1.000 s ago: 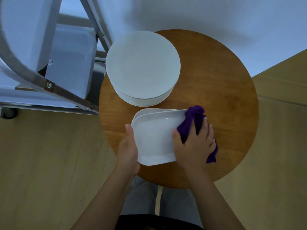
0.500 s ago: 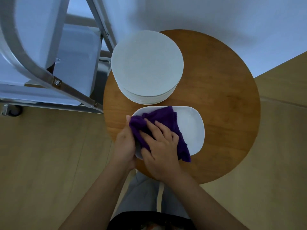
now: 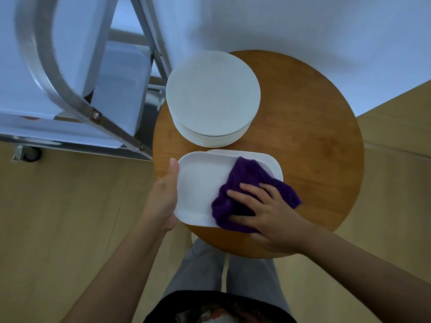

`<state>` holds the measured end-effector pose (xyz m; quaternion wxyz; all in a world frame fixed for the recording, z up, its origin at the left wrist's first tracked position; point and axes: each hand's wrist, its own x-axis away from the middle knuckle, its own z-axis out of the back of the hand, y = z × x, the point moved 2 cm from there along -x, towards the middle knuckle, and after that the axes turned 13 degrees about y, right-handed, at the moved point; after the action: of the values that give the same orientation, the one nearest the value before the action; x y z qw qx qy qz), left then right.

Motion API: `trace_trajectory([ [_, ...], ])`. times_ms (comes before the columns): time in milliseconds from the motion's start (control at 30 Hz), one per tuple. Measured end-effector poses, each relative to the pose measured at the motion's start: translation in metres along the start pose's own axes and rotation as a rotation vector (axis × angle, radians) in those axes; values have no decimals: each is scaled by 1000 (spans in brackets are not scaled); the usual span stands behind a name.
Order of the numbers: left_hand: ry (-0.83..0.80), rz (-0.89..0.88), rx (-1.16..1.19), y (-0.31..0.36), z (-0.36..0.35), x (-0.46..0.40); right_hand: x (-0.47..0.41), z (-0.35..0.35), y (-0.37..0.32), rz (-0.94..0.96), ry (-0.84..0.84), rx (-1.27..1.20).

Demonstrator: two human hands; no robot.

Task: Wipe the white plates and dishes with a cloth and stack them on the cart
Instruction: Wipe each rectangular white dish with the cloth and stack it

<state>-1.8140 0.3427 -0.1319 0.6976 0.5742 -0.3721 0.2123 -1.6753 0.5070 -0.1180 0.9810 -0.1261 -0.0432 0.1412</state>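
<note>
A: Status?

B: Dish [image 3: 200, 190] sits at the near edge of the counter [image 3: 314, 159], on a second dish [image 3: 268, 157], and overhangs it a little. Left hand [image 3: 163, 201] braces its left rim, thumb along the edge, the other fingers hidden. Right hand [image 3: 268, 213] presses the cloth [image 3: 247, 190] on its right half, fingers spread flat.

A: Risks?

B: A hard push leftward could slide the dish off the edge if the left hand slips. Plate stack [image 3: 212, 96] is just behind; a long stroke could knock it. Cart [image 3: 70, 101] is left, still to be loaded.
</note>
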Motion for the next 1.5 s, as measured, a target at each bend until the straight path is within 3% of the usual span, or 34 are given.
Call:
trace_trajectory([
  [133,47,-13,-67,5,2,1,13,2,17,37,74,96],
  [300,21,-114,-168,21,1,-4,5,14,5,-275,465,-35],
  [367,-76,-85,-197,27,-5,-6,-8,12,-15,-129,425,-5],
  [500,-232,-38,-438,33,-21,-4,-37,6,-18,373,74,121],
  [567,-241,22,-480,32,-23,-5,-49,6,-3,513,57,111],
  [767,-238,0,-402,39,-27,-7,-74,8,27,563,188,85],
  [933,-191,-135,-313,39,-23,1,-65,2,31,286,361,82],
  [1067,74,-150,-121,29,-19,9,-40,-7,17,-234,493,-23],
  [1167,265,-78,-40,14,-22,11,-32,-16,-10,-651,457,-287],
  [1233,331,-30,11,6,-23,11,-35,-24,-30,-811,435,-403],
  [1300,355,-21,48,5,-19,11,-33,-28,-40,-706,429,-393],
  [1400,367,-59,12,15,-4,4,-13,-28,-27,-342,357,-350],
  [1500,238,-88,-101,31,10,-2,5,-26,-5,-131,341,-105],
])
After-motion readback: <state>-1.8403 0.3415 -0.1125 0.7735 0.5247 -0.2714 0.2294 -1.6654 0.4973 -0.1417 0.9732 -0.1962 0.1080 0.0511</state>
